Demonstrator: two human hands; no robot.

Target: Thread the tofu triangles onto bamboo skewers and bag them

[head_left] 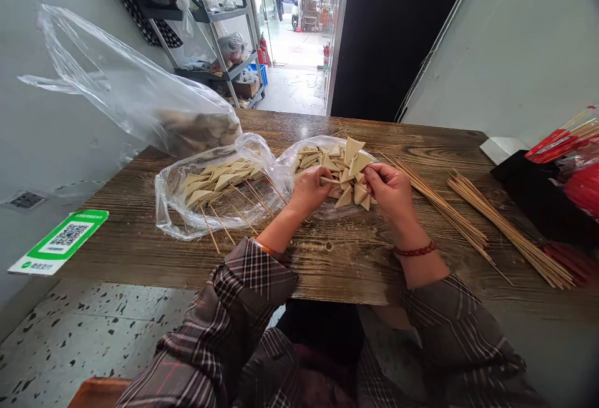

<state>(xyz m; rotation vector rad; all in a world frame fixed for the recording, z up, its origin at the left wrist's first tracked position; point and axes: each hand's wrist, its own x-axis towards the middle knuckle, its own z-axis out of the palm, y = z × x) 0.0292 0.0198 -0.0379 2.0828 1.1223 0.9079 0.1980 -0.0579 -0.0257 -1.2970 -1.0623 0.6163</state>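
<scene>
Above a clear plastic bag (285, 161) of loose tofu-like triangles (327, 157), both my hands are at work. My left hand (309, 188) is closed in a pinch on a thin pale piece (330, 181), seen edge-on; whether a skewer is with it I cannot tell. Between the thumb and fingers of my right hand (390, 193) is a tan triangular slice (359, 163). To the left, more triangles (215, 180) lie in rows on another clear bag (171, 224), threaded on bamboo skewers (222, 226) whose bare ends point toward me.
Two bundles of bare skewers, a nearer bundle (440, 208) and a farther bundle (510, 230), lie at right. A black box (524, 189) with red-wrapped sticks (561, 140) stands beyond. A tall plastic bag (140, 90) and a green QR card (60, 241) are at left on the wooden table (327, 264).
</scene>
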